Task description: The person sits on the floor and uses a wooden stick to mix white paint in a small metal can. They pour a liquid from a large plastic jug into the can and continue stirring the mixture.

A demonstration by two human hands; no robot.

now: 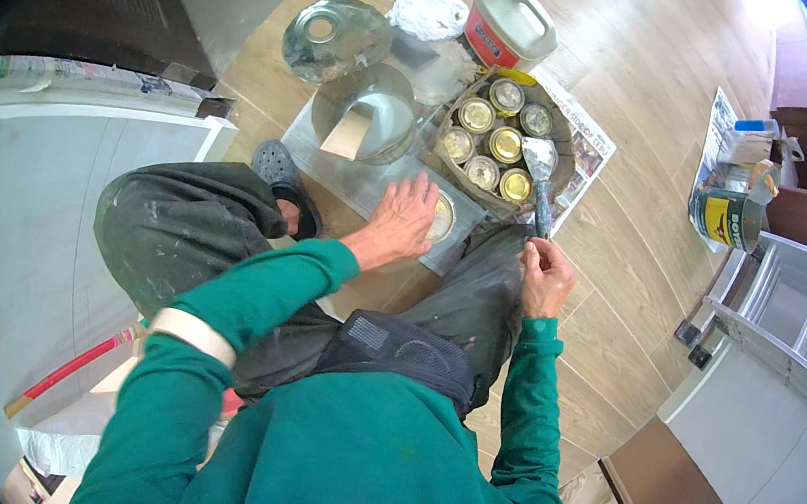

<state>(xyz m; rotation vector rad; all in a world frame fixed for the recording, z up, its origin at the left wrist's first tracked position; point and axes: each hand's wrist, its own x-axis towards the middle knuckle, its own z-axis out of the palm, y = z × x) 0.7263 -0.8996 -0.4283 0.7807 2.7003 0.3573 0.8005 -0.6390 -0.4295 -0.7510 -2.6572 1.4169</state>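
On the floor between my knees, my left hand (403, 220) is pressing flat, fingers spread, over a small round tin (441, 218) on a grey sheet (352, 177), while my right hand (544, 274) is gripping a putty knife (540, 173), its blade reaching over a box of gold-lidded tins (497, 143) just beside the open metal bucket (365, 111)

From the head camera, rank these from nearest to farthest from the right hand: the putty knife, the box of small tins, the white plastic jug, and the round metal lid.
1. Putty knife: held in the right hand, blade over the box.
2. Box of small tins: just ahead of the hand.
3. White plastic jug: far ahead, behind the box.
4. Round metal lid: far ahead and left; close to the jug's distance, slightly farther.
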